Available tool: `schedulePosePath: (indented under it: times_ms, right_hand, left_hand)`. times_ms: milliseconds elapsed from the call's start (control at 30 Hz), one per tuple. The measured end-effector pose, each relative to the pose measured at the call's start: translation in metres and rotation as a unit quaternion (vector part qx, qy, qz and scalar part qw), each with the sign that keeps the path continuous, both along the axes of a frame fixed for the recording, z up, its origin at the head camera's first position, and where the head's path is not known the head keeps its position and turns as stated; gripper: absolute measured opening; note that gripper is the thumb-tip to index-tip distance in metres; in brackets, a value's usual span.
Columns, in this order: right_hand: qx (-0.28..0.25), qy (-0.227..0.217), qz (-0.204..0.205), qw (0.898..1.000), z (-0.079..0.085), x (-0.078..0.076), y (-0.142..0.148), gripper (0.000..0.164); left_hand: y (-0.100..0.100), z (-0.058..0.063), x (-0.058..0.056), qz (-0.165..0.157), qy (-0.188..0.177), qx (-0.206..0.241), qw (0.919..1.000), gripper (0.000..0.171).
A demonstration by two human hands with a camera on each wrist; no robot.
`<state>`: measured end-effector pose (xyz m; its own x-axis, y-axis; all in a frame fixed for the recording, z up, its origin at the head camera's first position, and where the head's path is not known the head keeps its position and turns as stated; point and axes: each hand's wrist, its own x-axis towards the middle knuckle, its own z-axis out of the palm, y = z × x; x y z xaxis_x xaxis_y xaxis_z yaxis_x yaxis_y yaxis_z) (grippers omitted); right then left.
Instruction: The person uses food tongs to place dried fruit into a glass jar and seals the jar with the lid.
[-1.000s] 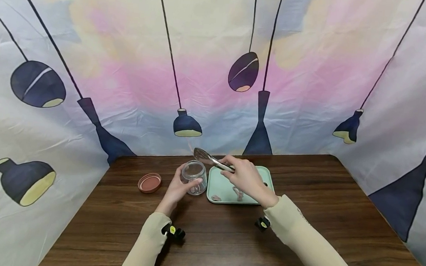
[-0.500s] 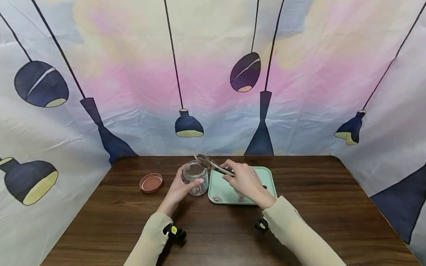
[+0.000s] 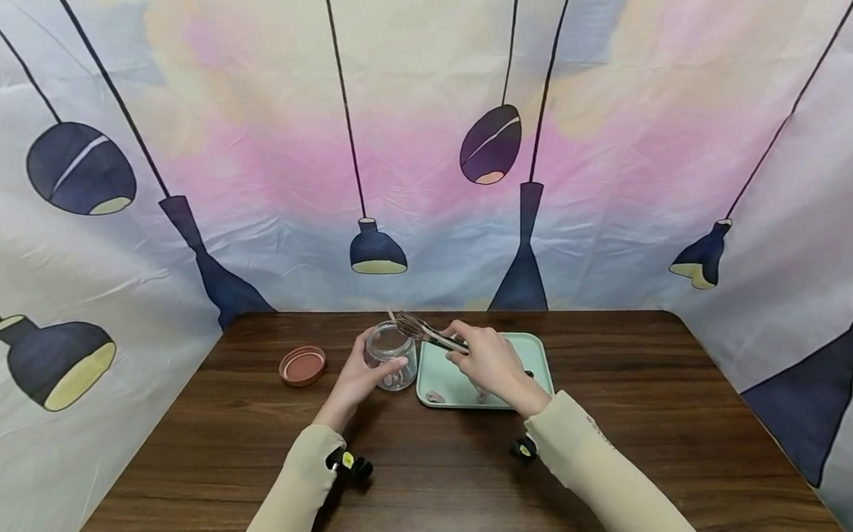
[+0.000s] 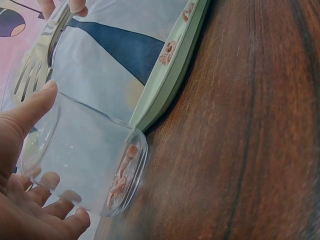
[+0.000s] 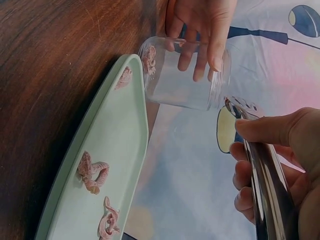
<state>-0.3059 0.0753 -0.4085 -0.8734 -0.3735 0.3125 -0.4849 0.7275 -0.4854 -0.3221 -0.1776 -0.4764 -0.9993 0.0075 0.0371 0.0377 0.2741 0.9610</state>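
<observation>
My left hand (image 3: pixel 354 381) holds a clear, open jar (image 4: pixel 90 150) near its rim, thumb on one side and fingers on the other. A few pinkish, powdery twisted pieces (image 4: pixel 122 177) lie at the jar's bottom. My right hand (image 3: pixel 490 361) grips metal tongs (image 3: pixel 436 335) with slotted ends, which reach over the jar's mouth. From their tip a thin pale strip (image 3: pixel 390 314) sticks out. Under the right hand, just right of the jar, a mint-green tray (image 3: pixel 444 372) bears several more pinkish twisted pieces (image 5: pixel 92 172).
A reddish-brown round lid (image 3: pixel 302 366) lies on the dark wooden table (image 3: pixel 424 483) left of the jar. Behind the table's back edge hangs a cloth backdrop (image 3: pixel 421 149) printed with lamps.
The tongs have come down to the jar's mouth, with the pale strip lowered along with them. The left hand and the jar have stayed in place.
</observation>
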Motion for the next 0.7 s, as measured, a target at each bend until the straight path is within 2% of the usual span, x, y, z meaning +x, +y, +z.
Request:
schedulePosePath:
  times_ms: [700]
  right_hand:
    - [0.0,-0.014,-0.002,1.0,0.0022,0.0023,0.0024,0.029]
  left_hand:
    - [-0.0001,0.0008,0.0014,-0.005,-0.003,0.0,1.0,0.095]
